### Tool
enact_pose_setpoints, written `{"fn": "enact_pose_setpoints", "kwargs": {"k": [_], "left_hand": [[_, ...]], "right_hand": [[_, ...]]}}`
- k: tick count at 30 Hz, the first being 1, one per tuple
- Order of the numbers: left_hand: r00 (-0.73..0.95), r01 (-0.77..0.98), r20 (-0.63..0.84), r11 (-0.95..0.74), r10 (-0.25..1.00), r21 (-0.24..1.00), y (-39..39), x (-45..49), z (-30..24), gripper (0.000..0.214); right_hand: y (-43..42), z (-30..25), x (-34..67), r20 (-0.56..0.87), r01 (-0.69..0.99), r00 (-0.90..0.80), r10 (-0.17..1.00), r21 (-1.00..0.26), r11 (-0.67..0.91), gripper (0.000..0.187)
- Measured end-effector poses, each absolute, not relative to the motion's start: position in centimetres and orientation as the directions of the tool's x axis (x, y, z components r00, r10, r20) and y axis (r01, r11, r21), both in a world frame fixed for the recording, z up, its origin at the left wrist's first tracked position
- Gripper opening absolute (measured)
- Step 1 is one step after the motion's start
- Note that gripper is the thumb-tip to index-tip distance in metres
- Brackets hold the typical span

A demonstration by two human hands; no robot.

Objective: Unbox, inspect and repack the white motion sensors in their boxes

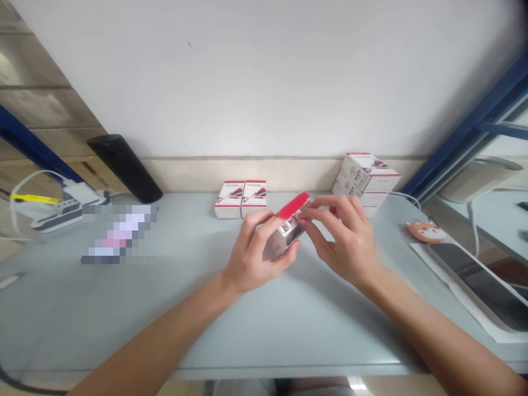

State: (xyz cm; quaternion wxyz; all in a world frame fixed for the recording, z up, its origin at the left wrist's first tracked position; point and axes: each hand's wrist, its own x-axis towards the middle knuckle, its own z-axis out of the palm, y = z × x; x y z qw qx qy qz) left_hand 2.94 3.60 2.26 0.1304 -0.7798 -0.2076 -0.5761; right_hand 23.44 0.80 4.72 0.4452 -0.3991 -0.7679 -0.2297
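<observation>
Red cardboard marks the raised flap of a small carton, which is held above the grey-blue table in front of the person. The left hand is curled partway around the carton, thumb at the near lower edge and fingers along the far side. This grip appears intended to steady the body while leaving the opening exposed to the right hand. The right thumb and index finger are brought together at the opening, with the other fingers bent; whether they pinch anything cannot be determined. A pale, shiny insert is visible inside.

Two white-and-red cartons stand side by side near the wall, beyond the left hand. A stack of similar cartons stands beyond the right hand. Placement at the rear seems to preserve working space in front. At far right, a smartphone lies on a white sheet, and at left a power strip sits near a black cylindrical object, likely grouped clear of the hands.
</observation>
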Motion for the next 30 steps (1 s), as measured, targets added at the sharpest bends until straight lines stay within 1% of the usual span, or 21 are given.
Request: {"fn": "enact_pose_setpoints", "kwargs": {"k": [3, 5, 9, 13, 15, 17, 20, 22, 24, 27, 28, 30], "left_hand": [[0.247, 0.469, 0.953, -0.882, 0.176, 0.041, 3.6, 3.0, 2.3, 0.067], [0.246, 0.473, 0.952, -0.880, 0.184, 0.048, 3.6, 3.0, 2.3, 0.068], [0.248, 0.482, 0.949, -0.874, 0.195, 0.054, 3.6, 2.9, 2.2, 0.069], [0.256, 0.483, 0.948, -0.875, 0.191, 0.046, 3.6, 2.9, 2.2, 0.068], [0.263, 0.473, 0.948, -0.880, 0.181, 0.037, 3.6, 2.8, 2.2, 0.068], [0.267, 0.461, 0.948, -0.887, 0.175, 0.034, 3.6, 2.8, 2.3, 0.070], [0.257, 0.459, 0.946, -0.886, 0.195, 0.058, 3.5, 2.9, 2.3, 0.070], [0.241, 0.460, 0.946, -0.884, 0.215, 0.084, 3.6, 2.9, 2.1, 0.070], [0.211, 0.437, 0.944, -0.888, 0.255, 0.142, 3.8, 2.9, 1.8, 0.069], [0.141, 0.366, 0.911, -0.875, 0.388, 0.316, 4.3, 3.0, 1.2, 0.064], [0.114, 0.338, 0.890, -0.860, 0.442, 0.383, 4.4, 3.1, 0.9, 0.062], [0.069, 0.280, 0.837, -0.816, 0.543, 0.506, 4.5, 3.2, 0.7, 0.061]], "right_hand": [[0.8, 4.7, 23.5, 0.835, 0.825, -0.288, 0.469, -0.033, 0.564, 0.029], [0.9, 4.7, 23.6, 0.822, 0.815, -0.283, 0.494, -0.065, 0.576, 0.032], [0.9, 5.0, 23.5, 0.809, 0.794, -0.238, 0.538, -0.157, 0.588, 0.029], [0.9, 5.4, 23.5, 0.780, 0.762, -0.205, 0.591, -0.252, 0.597, 0.022], [1.0, 5.3, 23.6, 0.792, 0.763, -0.198, 0.577, -0.245, 0.599, 0.019], [1.1, 5.2, 23.7, 0.808, 0.771, -0.213, 0.549, -0.206, 0.602, 0.019], [1.0, 5.3, 24.0, 0.809, 0.763, -0.256, 0.529, -0.167, 0.625, 0.019], [0.8, 5.5, 24.2, 0.795, 0.744, -0.282, 0.537, -0.172, 0.646, 0.017], [0.6, 5.7, 24.3, 0.766, 0.719, -0.308, 0.564, -0.201, 0.665, 0.013], [0.6, 5.6, 24.3, 0.715, 0.685, -0.325, 0.619, -0.274, 0.675, 0.016], [0.8, 5.3, 24.2, 0.701, 0.670, -0.322, 0.636, -0.305, 0.676, 0.021], [1.2, 4.6, 24.0, 0.693, 0.630, -0.298, 0.657, -0.374, 0.681, 0.038]]}}
